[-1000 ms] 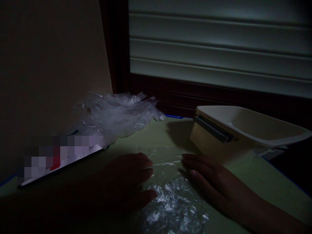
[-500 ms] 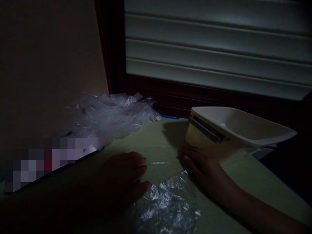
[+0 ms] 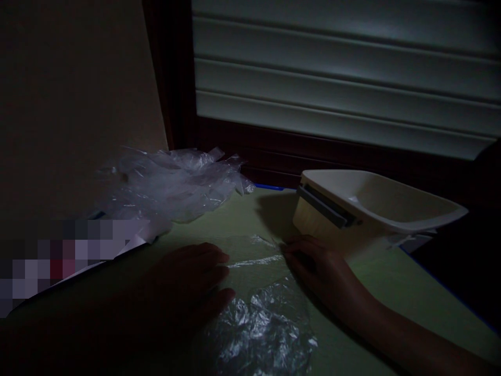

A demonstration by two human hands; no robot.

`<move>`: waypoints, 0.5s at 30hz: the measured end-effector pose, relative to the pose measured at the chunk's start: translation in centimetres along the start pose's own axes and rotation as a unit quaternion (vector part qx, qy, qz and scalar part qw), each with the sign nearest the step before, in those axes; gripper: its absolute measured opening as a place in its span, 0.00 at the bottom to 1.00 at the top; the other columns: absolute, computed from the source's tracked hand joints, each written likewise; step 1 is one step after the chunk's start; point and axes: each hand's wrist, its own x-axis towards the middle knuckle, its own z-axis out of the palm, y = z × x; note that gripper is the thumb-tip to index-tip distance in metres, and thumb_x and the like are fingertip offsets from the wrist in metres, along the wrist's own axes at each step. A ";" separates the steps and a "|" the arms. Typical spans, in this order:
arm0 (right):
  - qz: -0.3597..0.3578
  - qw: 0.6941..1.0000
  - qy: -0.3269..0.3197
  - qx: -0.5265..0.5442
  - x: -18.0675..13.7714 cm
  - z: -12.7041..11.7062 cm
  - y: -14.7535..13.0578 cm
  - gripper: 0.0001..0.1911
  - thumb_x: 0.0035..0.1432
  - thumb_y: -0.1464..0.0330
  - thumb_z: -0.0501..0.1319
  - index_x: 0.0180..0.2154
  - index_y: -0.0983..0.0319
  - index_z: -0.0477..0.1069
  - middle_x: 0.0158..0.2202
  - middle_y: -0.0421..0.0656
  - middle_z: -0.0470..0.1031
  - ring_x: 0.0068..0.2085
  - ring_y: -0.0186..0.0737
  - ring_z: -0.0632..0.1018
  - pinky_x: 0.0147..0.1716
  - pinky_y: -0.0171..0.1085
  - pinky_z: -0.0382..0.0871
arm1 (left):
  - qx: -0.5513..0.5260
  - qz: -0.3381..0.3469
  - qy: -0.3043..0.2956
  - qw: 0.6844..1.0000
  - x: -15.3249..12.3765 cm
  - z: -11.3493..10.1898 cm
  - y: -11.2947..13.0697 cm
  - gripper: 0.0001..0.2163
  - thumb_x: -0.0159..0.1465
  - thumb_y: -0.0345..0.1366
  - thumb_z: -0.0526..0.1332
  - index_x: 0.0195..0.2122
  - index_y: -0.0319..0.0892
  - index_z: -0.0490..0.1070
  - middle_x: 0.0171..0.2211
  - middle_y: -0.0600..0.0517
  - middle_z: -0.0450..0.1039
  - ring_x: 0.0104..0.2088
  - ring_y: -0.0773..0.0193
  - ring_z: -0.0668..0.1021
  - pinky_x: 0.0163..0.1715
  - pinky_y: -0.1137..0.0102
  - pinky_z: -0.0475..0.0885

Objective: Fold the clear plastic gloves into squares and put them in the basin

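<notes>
A clear, crinkled plastic bag lies on the pale green tabletop between my hands, flatter at its far end and more wrinkled near me. My left hand, very dark, rests along the bag's left side with fingers stretched out and slightly apart. On the other side, my right hand has its thumb and fingers pinched together on the bag's far right edge. A bright crease runs across the film from hand to hand. The exact fingertip contact is hard to see in the dim light.
A heap of clear plastic bags lies at the back left. A cream plastic bin with a grey handle stands just beyond my right hand. White slatted shutters rise behind. The green table has a blue edge. A blurred-out item lies left.
My right fingers have closed on the bag's edge, and the crease across the film is longer and brighter. The whole view has shifted slightly. My left hand stays nearly in place.
</notes>
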 end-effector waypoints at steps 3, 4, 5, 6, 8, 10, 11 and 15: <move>0.014 1.000 0.012 -0.009 0.1 0.2 0.0 0.08 0.57 0.73 0.54 0.33 0.64 0.71 0.33 0.47 0.75 0.33 0.41 0.75 0.33 0.40 0.70 | -0.014 -0.009 -0.002 1.000 0.0 0.1 -0.1 0.15 0.67 0.38 0.45 0.34 0.40 0.70 0.39 0.49 0.73 0.41 0.59 0.73 0.42 0.64 0.69; 0.016 1.000 0.013 -0.012 0.1 0.2 0.0 0.08 0.57 0.72 0.54 0.34 0.64 0.71 0.34 0.47 0.75 0.34 0.41 0.75 0.34 0.40 0.70 | -0.017 -0.012 -0.001 1.000 0.0 0.2 -0.2 0.15 0.67 0.38 0.45 0.34 0.40 0.70 0.40 0.49 0.73 0.42 0.59 0.73 0.43 0.63 0.69; 0.015 1.000 0.013 -0.014 0.2 0.3 0.0 0.08 0.57 0.72 0.54 0.35 0.64 0.72 0.35 0.48 0.75 0.35 0.42 0.76 0.35 0.41 0.70 | -0.021 -0.012 -0.003 1.000 -0.1 0.2 -0.2 0.15 0.67 0.38 0.45 0.34 0.40 0.70 0.40 0.48 0.73 0.42 0.59 0.73 0.43 0.64 0.69; 0.014 1.000 0.009 -0.014 0.2 0.4 0.0 0.08 0.57 0.72 0.54 0.36 0.64 0.72 0.36 0.48 0.76 0.36 0.42 0.76 0.37 0.41 0.70 | -0.025 -0.011 -0.008 1.000 -0.1 0.2 -0.2 0.15 0.67 0.38 0.45 0.34 0.40 0.70 0.39 0.48 0.73 0.41 0.59 0.74 0.42 0.64 0.69; 0.011 1.000 0.005 -0.011 0.3 0.5 0.1 0.09 0.57 0.72 0.54 0.35 0.63 0.73 0.37 0.48 0.76 0.37 0.43 0.76 0.38 0.41 0.70 | -0.026 -0.009 -0.014 1.000 -0.1 0.3 -0.3 0.14 0.67 0.37 0.46 0.34 0.40 0.70 0.39 0.48 0.73 0.41 0.59 0.74 0.42 0.64 0.69; 0.017 1.000 0.009 -0.005 0.3 0.6 0.1 0.09 0.56 0.73 0.55 0.35 0.63 0.74 0.37 0.48 0.77 0.38 0.43 0.77 0.39 0.41 0.70 | -0.020 -0.007 -0.016 1.000 -0.2 0.3 -0.3 0.13 0.67 0.37 0.46 0.36 0.41 0.70 0.40 0.49 0.73 0.42 0.58 0.73 0.44 0.63 0.69; 0.020 1.000 0.014 -0.001 0.3 0.6 0.1 0.09 0.55 0.73 0.55 0.35 0.63 0.74 0.37 0.47 0.77 0.38 0.43 0.77 0.39 0.41 0.70 | -0.017 -0.007 -0.014 1.000 -0.3 0.3 -0.3 0.13 0.67 0.36 0.46 0.36 0.41 0.69 0.41 0.49 0.73 0.42 0.58 0.73 0.44 0.64 0.69; 0.026 0.999 0.015 0.016 0.2 0.6 0.1 0.09 0.55 0.74 0.55 0.33 0.62 0.74 0.37 0.46 0.77 0.37 0.42 0.77 0.37 0.40 0.70 | -0.018 -0.002 -0.005 1.000 -0.3 0.3 -0.3 0.13 0.67 0.37 0.46 0.35 0.42 0.69 0.40 0.50 0.73 0.41 0.60 0.73 0.44 0.65 0.68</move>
